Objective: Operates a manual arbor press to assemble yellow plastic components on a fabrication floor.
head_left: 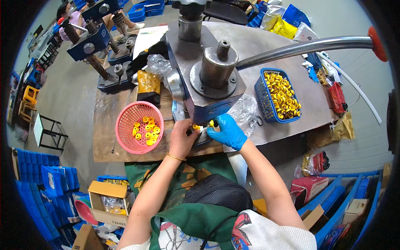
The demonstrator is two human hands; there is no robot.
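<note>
Under the head of a dark blue hand press (216,89), my two hands are close together. My bare left hand (182,135) pinches a small yellow plastic part (196,127) in its fingertips. My right hand (228,132), in a blue glove, closes its thumb and fingers on another small yellow part (212,123). The press head partly hides the spot between the hands. To the left stands a round pink basket (121,129) with several yellow parts at its bottom. A rectangular blue basket (260,98), heaped with yellow parts, is on the right.
The press's long metal lever (308,46) reaches right to a red knob (377,43). Crumpled clear plastic (243,110) lies beside the blue basket. A brown-taped packet (148,82) lies behind the pink basket. Further left is a second press (89,46); a person sits beyond it.
</note>
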